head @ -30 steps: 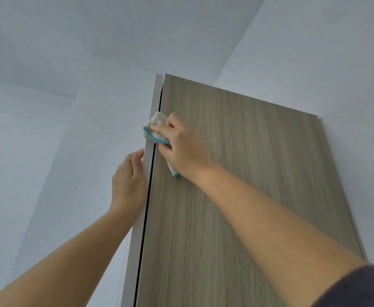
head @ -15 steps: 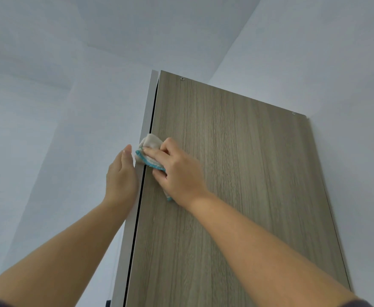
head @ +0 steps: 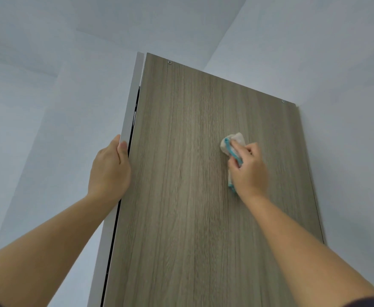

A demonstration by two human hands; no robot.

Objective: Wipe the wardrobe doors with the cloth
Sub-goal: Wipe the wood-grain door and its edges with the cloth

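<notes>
The cloth [head: 232, 144] is a small, crumpled off-white rag with a teal border, pressed against the wood-grain wardrobe door [head: 181, 173], right of the door's middle and below its top edge. Its long axis runs up and down with the grain: a bunched end pokes out above the fingers and a teal tip shows under the palm. The right hand [head: 249, 169] grips it, fingers curled over it. The left hand [head: 109, 171] holds the edge of the white panel [head: 132, 111] beside the door, thumb in front and fingers hidden behind.
</notes>
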